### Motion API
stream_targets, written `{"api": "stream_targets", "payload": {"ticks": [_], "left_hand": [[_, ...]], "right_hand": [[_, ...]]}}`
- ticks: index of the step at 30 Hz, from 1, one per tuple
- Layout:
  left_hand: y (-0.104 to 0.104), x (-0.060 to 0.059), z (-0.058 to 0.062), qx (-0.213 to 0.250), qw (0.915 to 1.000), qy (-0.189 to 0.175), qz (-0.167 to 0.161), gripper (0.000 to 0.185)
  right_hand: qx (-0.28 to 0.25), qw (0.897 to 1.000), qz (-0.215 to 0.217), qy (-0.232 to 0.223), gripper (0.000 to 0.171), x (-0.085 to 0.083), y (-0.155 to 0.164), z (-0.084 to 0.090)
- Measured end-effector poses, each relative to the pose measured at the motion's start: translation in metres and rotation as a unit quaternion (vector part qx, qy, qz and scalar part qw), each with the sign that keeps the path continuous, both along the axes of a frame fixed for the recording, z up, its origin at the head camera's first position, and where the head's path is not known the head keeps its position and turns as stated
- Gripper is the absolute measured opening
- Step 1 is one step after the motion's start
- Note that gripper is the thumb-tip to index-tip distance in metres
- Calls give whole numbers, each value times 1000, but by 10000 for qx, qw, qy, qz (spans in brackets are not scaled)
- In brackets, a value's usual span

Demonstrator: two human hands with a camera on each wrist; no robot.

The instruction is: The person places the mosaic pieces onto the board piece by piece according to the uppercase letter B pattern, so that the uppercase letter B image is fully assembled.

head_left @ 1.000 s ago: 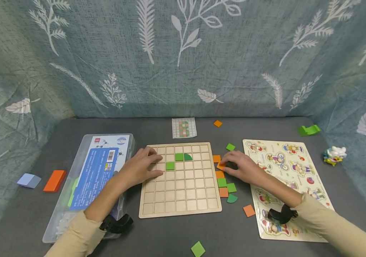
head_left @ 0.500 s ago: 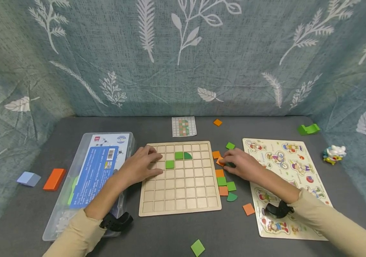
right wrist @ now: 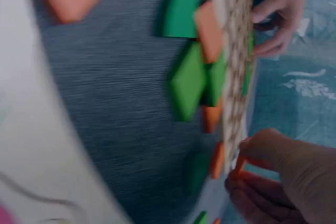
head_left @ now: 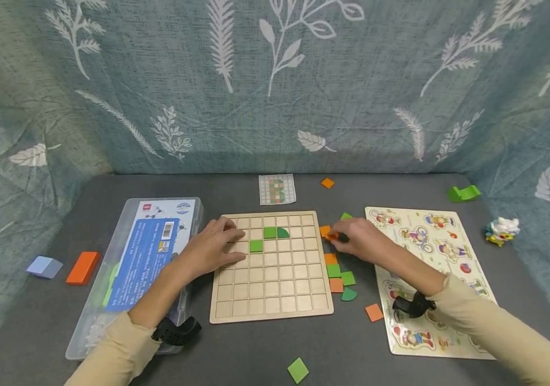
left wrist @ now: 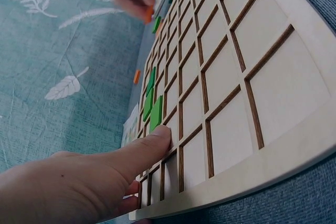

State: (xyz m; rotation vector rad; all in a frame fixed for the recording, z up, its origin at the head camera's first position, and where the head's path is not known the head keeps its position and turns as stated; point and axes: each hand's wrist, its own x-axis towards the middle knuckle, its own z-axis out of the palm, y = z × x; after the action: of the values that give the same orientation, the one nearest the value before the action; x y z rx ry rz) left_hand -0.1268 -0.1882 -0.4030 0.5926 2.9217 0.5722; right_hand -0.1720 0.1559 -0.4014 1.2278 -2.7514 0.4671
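Note:
My left hand (head_left: 211,246) rests on the left side of a wooden grid board (head_left: 248,308), thumb and fingers apart and fairly straight. In the left wrist view the thumb touches the grid close to a green square tile (left wrist: 156,114). Two green squares and a dark green quarter-circle tile (head_left: 282,232) sit in the board's upper cells. Just off the board's right edge, my right hand (head_left: 362,239) pinches an orange tile (right wrist: 239,165) between thumb and fingertips, the tile standing on edge. Another orange tile (head_left: 325,231) lies right beside it.
Several green and orange tiles lie along the board's right edge, including a green square (head_left: 333,271). A picture puzzle board (head_left: 436,348) lies under the right forearm. A plastic case (head_left: 79,343) is at left. A printed pattern card (head_left: 262,198) lies behind the grid board.
My right hand has drawn the orange tile up from among the others and now pinches it, tilted on edge, slightly farther back. My left hand has stayed in place.

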Motion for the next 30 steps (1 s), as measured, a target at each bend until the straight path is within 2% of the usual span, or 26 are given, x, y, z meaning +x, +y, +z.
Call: {"api": "stream_targets", "payload": {"ticks": [5,9,14,20,24,30], "left_hand": [[-1,0,0,-22,10000,-33,31,48],[-2,-1,0,-19,10000,-27,15,48],[-2,0,-1,-59,10000,-1,64,48],[-1,1,-1,-53,10000,60,0,47],[0,0,-1,-98,9999,36,-10,47],[0,-1,0,-80,10000,25,-18,47]], "right_hand": [[-344,9983,392,-274,16,-2,-24,9],[-328,9955,783,-423,16,-5,-58,9],[-215,9924,1156,-364,18,-14,-101,3],[73,9911,1220,-522,17,-23,-130,-2],[209,9903,1278,-504,16,-26,-137,-4],[237,9913,1137,-624,15,-28,-139,-4]]}}
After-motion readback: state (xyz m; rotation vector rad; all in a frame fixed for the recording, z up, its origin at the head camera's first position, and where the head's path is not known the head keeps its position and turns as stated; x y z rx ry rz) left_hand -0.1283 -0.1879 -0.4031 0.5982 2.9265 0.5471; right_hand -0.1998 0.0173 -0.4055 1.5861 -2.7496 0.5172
